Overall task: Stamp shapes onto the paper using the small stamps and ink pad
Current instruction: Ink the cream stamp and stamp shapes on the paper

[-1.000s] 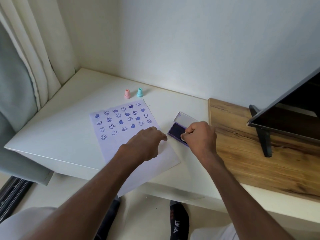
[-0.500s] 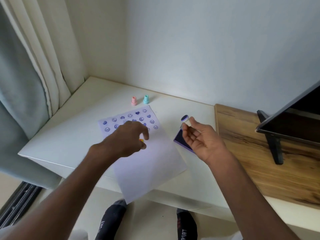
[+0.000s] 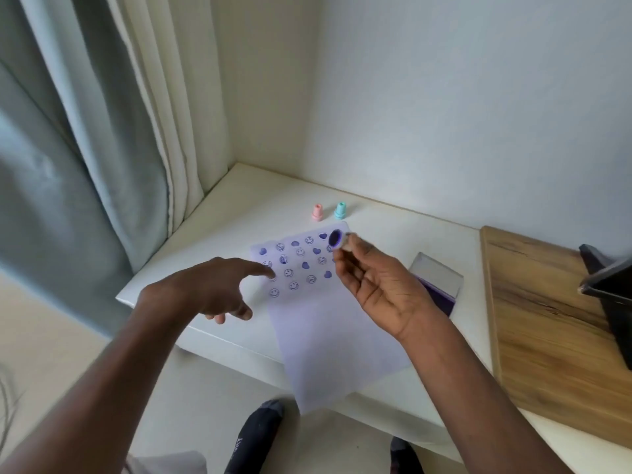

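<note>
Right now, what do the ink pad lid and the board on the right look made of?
The ink pad lid looks like clear glossy plastic: the table shows through it. The board looks like matte wood or wood-look laminate, with brown grain streaks; which one is unclear.

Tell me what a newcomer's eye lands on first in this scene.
First, the right hand raised over the paper, pinching a small stamp with its purple inked face turned up toward the camera. Next, the rows of purple smileys and hearts on the paper's far half, where the left hand points. Behind the paper stand a pink stamp and a teal stamp.
</note>
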Demonstrator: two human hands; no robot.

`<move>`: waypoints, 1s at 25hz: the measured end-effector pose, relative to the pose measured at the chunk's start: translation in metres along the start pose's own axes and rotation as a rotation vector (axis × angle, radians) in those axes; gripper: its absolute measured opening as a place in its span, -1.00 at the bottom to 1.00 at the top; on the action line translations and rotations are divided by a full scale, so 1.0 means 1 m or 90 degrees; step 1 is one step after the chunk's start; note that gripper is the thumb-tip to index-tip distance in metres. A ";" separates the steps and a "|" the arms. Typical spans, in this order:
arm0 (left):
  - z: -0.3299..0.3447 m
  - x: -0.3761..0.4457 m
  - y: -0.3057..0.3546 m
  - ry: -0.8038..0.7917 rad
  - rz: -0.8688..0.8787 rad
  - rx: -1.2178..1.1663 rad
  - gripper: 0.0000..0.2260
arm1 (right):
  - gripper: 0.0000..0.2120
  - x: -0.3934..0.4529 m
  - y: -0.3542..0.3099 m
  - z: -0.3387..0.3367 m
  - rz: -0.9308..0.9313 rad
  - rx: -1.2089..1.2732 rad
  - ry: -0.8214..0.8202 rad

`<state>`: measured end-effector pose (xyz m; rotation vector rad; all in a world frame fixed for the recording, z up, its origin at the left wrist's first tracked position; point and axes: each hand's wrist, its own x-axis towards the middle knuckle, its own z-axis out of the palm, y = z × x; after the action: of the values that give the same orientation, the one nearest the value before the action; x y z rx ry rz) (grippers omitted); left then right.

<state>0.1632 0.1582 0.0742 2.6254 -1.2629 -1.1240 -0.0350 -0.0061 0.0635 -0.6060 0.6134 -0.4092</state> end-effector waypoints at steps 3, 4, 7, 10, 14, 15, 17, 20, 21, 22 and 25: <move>0.002 -0.001 -0.005 -0.004 -0.033 -0.010 -0.32 | -0.86 0.006 0.033 0.004 -0.037 -0.423 0.141; 0.003 0.000 -0.007 -0.002 -0.046 -0.016 -0.32 | -0.86 0.008 0.043 0.006 -0.071 -0.554 0.163; 0.009 0.006 -0.015 -0.010 -0.075 -0.038 -0.30 | -0.88 0.014 0.067 0.020 -0.164 -0.786 0.181; 0.015 0.011 -0.023 -0.026 -0.090 -0.040 -0.28 | -0.87 0.018 0.081 0.035 -0.216 -0.866 0.184; 0.020 0.015 -0.027 -0.063 -0.080 -0.047 -0.23 | -0.86 0.026 0.102 0.042 -0.280 -0.986 0.197; 0.022 0.016 -0.027 -0.064 -0.078 -0.045 -0.22 | -0.86 0.027 0.105 0.042 -0.288 -1.007 0.201; 0.021 0.016 -0.026 -0.053 -0.077 -0.036 -0.24 | -0.87 0.027 0.108 0.042 -0.304 -1.033 0.213; 0.017 0.011 -0.020 -0.048 -0.078 -0.040 -0.26 | -0.89 0.026 0.109 0.043 -0.325 -1.058 0.224; 0.015 0.008 -0.017 -0.045 -0.075 -0.043 -0.27 | -0.90 0.026 0.110 0.043 -0.329 -1.067 0.225; 0.014 0.006 -0.016 -0.042 -0.071 -0.047 -0.27 | -0.90 0.025 0.111 0.044 -0.330 -1.076 0.223; 0.013 0.004 -0.016 -0.047 -0.067 -0.053 -0.25 | -0.89 0.025 0.115 0.045 -0.331 -1.093 0.211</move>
<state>0.1676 0.1695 0.0575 2.6395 -1.0743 -1.2707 0.0326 0.0850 0.0097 -2.4025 1.0641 -0.3914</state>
